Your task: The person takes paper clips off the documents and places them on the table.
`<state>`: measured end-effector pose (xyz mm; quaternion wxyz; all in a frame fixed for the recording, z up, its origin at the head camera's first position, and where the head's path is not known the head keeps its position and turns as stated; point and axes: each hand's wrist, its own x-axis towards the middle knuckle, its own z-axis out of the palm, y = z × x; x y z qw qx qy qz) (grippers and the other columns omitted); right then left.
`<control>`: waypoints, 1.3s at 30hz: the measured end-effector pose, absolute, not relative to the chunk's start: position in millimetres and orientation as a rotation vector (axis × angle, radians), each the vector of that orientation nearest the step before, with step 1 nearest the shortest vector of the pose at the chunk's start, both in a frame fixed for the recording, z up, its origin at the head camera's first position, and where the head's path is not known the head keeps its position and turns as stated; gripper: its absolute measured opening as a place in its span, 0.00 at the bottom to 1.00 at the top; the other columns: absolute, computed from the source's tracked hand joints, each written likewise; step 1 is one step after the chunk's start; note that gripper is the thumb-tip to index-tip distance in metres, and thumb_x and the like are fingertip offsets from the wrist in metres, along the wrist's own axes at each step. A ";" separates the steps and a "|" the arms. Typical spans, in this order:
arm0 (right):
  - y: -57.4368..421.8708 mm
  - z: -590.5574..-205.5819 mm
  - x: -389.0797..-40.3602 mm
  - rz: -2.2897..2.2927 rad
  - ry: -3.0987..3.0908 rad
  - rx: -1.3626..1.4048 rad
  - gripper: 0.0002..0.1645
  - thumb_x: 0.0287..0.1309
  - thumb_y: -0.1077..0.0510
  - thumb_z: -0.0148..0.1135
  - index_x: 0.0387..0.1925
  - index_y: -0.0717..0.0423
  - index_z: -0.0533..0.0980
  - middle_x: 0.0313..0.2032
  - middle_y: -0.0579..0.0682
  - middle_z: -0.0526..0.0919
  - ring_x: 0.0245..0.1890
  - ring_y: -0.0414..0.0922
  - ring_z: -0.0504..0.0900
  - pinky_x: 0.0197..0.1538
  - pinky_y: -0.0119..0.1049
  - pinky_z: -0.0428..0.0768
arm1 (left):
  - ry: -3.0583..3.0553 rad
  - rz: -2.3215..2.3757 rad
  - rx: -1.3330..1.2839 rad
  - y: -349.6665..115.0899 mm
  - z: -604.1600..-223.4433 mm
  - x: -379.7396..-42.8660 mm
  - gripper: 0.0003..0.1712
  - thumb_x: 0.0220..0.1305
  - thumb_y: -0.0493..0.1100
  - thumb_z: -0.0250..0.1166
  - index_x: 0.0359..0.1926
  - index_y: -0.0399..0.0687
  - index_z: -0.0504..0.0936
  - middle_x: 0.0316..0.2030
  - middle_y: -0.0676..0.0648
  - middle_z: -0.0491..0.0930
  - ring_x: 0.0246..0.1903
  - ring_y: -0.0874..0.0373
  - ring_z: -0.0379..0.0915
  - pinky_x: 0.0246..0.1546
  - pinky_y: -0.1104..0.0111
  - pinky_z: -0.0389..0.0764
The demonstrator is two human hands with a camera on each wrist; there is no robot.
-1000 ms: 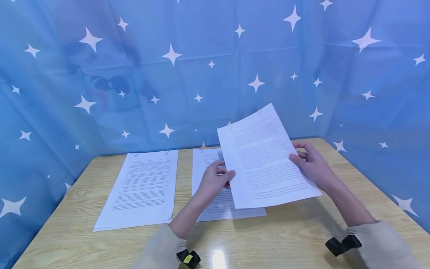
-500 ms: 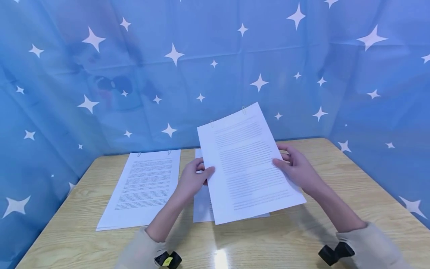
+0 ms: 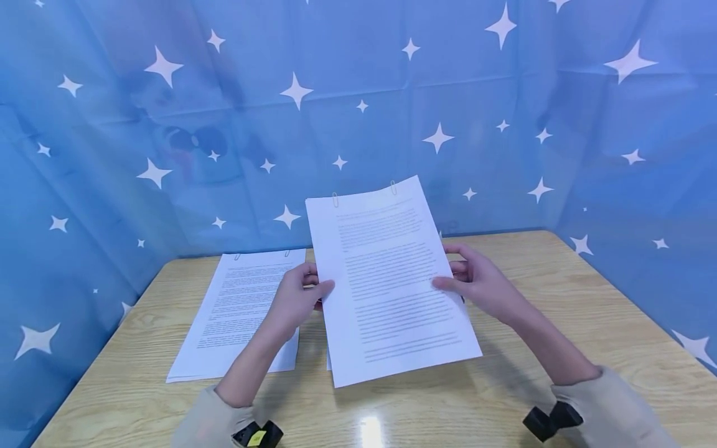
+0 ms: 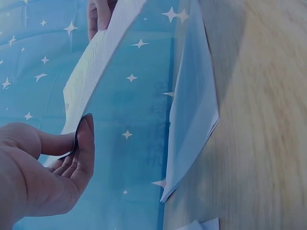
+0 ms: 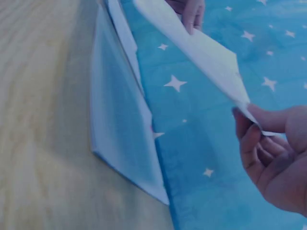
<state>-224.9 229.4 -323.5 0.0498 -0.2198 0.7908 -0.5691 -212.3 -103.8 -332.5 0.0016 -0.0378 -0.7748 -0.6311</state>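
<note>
A stack of printed paper (image 3: 392,298) is held tilted above the table, with two paper clips (image 3: 335,200) along its top edge. My left hand (image 3: 294,302) pinches its left edge, thumb on the printed face and fingers behind, as the left wrist view also shows. On the opposite edge my right hand (image 3: 487,286) grips it the same way. Beneath lies a second paper stack (image 5: 117,120), mostly hidden in the head view but plain in the right wrist view. A third clipped stack (image 3: 246,311) rests on the table at left, partly behind my left forearm.
The light wooden table (image 3: 560,298) reaches back to a blue curtain (image 3: 269,137) with white stars. The curtain also runs along both sides. A black wrist device (image 3: 551,422) is strapped over each sleeve.
Both hands have carried the held stack leftward and turned it closer to straight. It now covers nearly all of the middle stack. The left stack stays in place.
</note>
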 end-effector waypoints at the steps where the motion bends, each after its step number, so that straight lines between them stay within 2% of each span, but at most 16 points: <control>1: 229.3 -322.0 -225.2 -1.715 2.410 -0.684 0.36 0.66 0.63 0.66 0.69 0.63 0.61 0.49 0.65 0.84 0.40 0.50 0.88 0.34 0.38 0.84 | -2.431 -1.984 -0.114 -104.9 -332.4 -212.3 0.09 0.68 0.31 0.64 0.49 0.33 0.79 0.35 0.41 0.82 0.30 0.54 0.82 0.33 0.63 0.85; 7: 232.2 -315.6 -227.1 -1.637 2.425 -0.705 0.40 0.63 0.63 0.69 0.71 0.59 0.60 0.47 0.63 0.85 0.37 0.52 0.88 0.27 0.37 0.80 | -2.437 -1.997 -0.160 -107.6 -331.5 -212.1 0.08 0.66 0.29 0.65 0.45 0.33 0.80 0.31 0.42 0.85 0.29 0.55 0.80 0.33 0.62 0.83; 13: 235.1 -317.4 -228.2 -1.648 2.384 -0.702 0.32 0.66 0.61 0.67 0.66 0.60 0.65 0.46 0.62 0.86 0.33 0.50 0.87 0.25 0.33 0.77 | -2.491 -1.961 -0.192 -108.0 -332.4 -210.0 0.07 0.67 0.31 0.65 0.45 0.34 0.80 0.32 0.43 0.85 0.30 0.55 0.78 0.34 0.60 0.83; 17: 236.9 -319.7 -229.1 -1.664 2.419 -0.674 0.24 0.68 0.58 0.64 0.61 0.60 0.70 0.38 0.58 0.86 0.22 0.46 0.77 0.23 0.33 0.73 | -2.502 -1.954 -0.240 -110.7 -330.9 -208.5 0.08 0.67 0.30 0.65 0.47 0.33 0.80 0.34 0.42 0.86 0.31 0.55 0.81 0.34 0.59 0.84; 20: 238.8 -319.6 -229.0 -1.678 2.438 -0.672 0.22 0.70 0.57 0.63 0.59 0.61 0.71 0.32 0.57 0.85 0.17 0.47 0.71 0.21 0.35 0.71 | -2.521 -1.943 -0.286 -112.7 -327.9 -207.6 0.08 0.67 0.30 0.64 0.47 0.33 0.80 0.34 0.42 0.86 0.30 0.54 0.81 0.34 0.60 0.84; 26: 242.7 -319.1 -228.5 -1.711 2.392 -0.705 0.20 0.72 0.56 0.60 0.60 0.60 0.71 0.26 0.58 0.82 0.14 0.48 0.68 0.15 0.40 0.65 | -2.577 -1.893 -0.352 -116.7 -324.1 -205.6 0.06 0.68 0.31 0.64 0.45 0.34 0.78 0.32 0.42 0.86 0.28 0.53 0.81 0.33 0.57 0.84; 31: 244.6 -320.8 -229.5 -1.683 2.378 -0.756 0.21 0.73 0.57 0.59 0.62 0.59 0.71 0.23 0.61 0.78 0.12 0.48 0.67 0.14 0.38 0.64 | -2.621 -1.851 -0.412 -119.6 -322.2 -204.2 0.07 0.68 0.31 0.64 0.46 0.35 0.78 0.32 0.42 0.85 0.27 0.53 0.80 0.32 0.59 0.84; 39: 245.5 -324.5 -232.2 -1.665 2.395 -0.798 0.22 0.74 0.58 0.57 0.65 0.58 0.70 0.24 0.61 0.79 0.13 0.50 0.67 0.14 0.37 0.64 | -2.605 -1.799 -0.446 -116.6 -321.6 -204.5 0.07 0.69 0.33 0.65 0.45 0.36 0.79 0.35 0.43 0.83 0.34 0.53 0.79 0.40 0.55 0.84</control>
